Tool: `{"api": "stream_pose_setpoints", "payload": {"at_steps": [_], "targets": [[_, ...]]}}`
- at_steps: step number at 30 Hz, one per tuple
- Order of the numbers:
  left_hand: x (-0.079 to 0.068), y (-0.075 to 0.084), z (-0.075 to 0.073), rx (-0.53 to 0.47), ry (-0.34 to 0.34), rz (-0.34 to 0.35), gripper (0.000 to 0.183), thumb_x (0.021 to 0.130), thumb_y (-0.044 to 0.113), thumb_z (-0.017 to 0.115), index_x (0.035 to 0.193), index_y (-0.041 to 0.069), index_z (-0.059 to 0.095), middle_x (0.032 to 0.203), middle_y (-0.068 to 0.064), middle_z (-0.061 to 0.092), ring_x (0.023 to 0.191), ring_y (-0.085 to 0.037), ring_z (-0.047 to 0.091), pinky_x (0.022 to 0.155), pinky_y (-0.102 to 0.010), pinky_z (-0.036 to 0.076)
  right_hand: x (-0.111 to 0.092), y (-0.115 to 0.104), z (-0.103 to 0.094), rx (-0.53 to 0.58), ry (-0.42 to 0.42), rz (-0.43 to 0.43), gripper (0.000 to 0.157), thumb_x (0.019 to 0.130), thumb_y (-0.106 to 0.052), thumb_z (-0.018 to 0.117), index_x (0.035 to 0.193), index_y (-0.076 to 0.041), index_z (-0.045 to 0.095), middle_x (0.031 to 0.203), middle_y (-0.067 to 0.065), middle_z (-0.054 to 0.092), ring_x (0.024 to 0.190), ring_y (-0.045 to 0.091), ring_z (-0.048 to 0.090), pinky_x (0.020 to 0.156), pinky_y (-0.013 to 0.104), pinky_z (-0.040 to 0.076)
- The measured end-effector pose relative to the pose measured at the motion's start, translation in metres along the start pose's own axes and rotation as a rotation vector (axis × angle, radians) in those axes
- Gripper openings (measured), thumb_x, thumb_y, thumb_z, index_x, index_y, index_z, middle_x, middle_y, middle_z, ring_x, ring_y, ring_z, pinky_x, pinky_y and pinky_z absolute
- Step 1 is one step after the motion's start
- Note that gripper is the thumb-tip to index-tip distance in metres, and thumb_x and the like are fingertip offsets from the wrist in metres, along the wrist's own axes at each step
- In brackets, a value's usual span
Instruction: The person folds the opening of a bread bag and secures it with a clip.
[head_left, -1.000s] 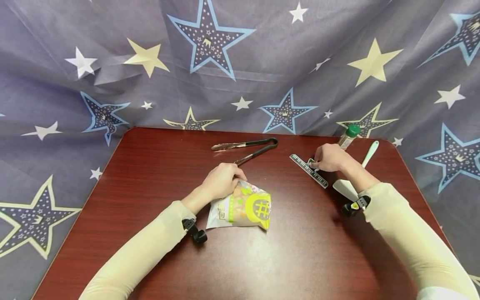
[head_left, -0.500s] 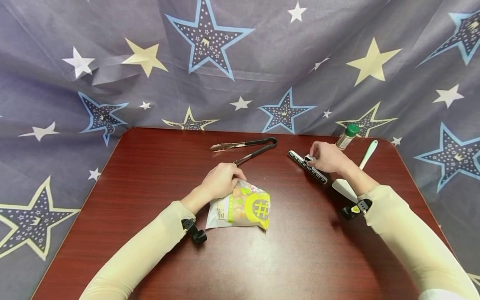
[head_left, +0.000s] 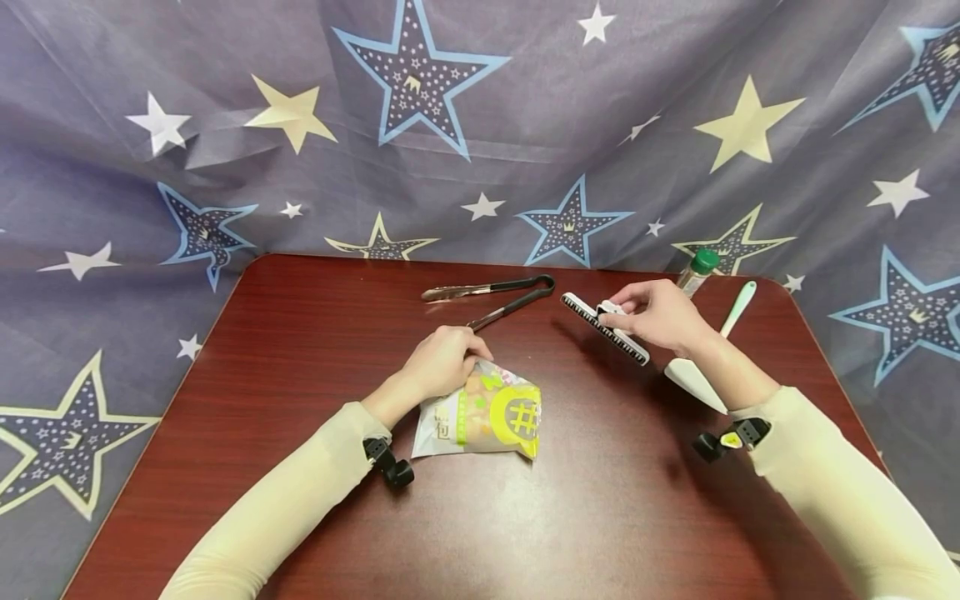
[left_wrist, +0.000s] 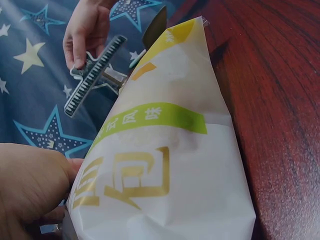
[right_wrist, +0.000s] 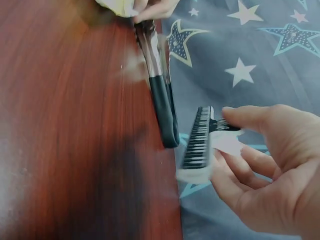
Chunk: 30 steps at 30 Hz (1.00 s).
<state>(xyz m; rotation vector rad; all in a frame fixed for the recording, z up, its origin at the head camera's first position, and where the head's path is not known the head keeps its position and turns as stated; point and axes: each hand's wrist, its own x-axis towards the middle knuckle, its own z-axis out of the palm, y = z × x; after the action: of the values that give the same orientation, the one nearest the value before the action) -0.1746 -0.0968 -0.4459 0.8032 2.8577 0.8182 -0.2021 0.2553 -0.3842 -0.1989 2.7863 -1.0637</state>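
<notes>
My right hand (head_left: 660, 317) pinches a long wide clip (head_left: 604, 328) by its handle, thumb on one side and fingers on the other. The clip is white with a black, piano-key pattern and hangs above the table. In the right wrist view the clip (right_wrist: 198, 145) shows its striped face. A bread bag (head_left: 480, 417), white with yellow and green print, lies near the table's middle. My left hand (head_left: 442, 362) grips its upper left edge, fingers curled. The left wrist view shows the bag (left_wrist: 165, 165) close up, beside my left hand (left_wrist: 30, 185).
Tongs (head_left: 517, 285) with black handles lie behind the bag, one arm's tip hidden by my left hand. A green-capped seasoning bottle (head_left: 701, 265) stands at the back right. A spatula (head_left: 693, 382) with a pale green handle lies beneath my right forearm. Star-printed cloth (head_left: 480, 125) hangs behind the table.
My right hand has lifted the clip off the table and moved it a little to the left. The left hand and the bread bag have stayed in place.
</notes>
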Motion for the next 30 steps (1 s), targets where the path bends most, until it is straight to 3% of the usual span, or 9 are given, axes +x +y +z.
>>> {"api": "stream_pose_setpoints", "payload": {"at_steps": [6, 13, 21, 30], "targets": [[-0.001, 0.001, 0.001, -0.003, 0.007, 0.012, 0.027, 0.095, -0.001, 0.067, 0.103, 0.017, 0.086, 0.108, -0.004, 0.08, 0.101, -0.02, 0.075, 0.089, -0.041, 0.062, -0.013, -0.004, 0.005, 0.141, 0.057, 0.05, 0.039, 0.089, -0.032, 0.087, 0.113, -0.001, 0.08, 0.082, -0.009, 0.075, 0.074, 0.0, 0.066, 0.067, 0.018, 0.054], [-0.001, 0.0, 0.001, -0.007, 0.011, 0.022, 0.027, 0.096, -0.001, 0.066, 0.103, 0.016, 0.085, 0.108, -0.004, 0.081, 0.101, -0.02, 0.075, 0.089, -0.041, 0.061, -0.029, -0.009, 0.02, 0.338, 0.036, 0.061, 0.036, 0.09, -0.019, 0.085, 0.115, 0.005, 0.077, 0.075, -0.014, 0.072, 0.068, 0.0, 0.065, 0.062, 0.02, 0.055], [-0.001, 0.0, 0.0, 0.002, 0.006, 0.016, 0.028, 0.096, -0.001, 0.066, 0.104, 0.016, 0.085, 0.109, -0.004, 0.08, 0.101, -0.02, 0.075, 0.088, -0.04, 0.062, -0.035, -0.007, 0.034, 0.335, -0.002, 0.039, 0.033, 0.089, -0.017, 0.086, 0.113, 0.005, 0.08, 0.082, -0.003, 0.08, 0.067, -0.002, 0.069, 0.062, 0.019, 0.058], [-0.001, 0.0, 0.0, 0.005, 0.005, 0.019, 0.027, 0.097, 0.0, 0.066, 0.104, 0.017, 0.085, 0.108, -0.004, 0.08, 0.101, -0.02, 0.075, 0.087, -0.04, 0.062, -0.04, -0.002, 0.045, 0.33, -0.159, 0.065, 0.034, 0.091, -0.022, 0.085, 0.116, 0.001, 0.081, 0.092, 0.01, 0.083, 0.071, 0.011, 0.078, 0.073, 0.031, 0.065]]}}
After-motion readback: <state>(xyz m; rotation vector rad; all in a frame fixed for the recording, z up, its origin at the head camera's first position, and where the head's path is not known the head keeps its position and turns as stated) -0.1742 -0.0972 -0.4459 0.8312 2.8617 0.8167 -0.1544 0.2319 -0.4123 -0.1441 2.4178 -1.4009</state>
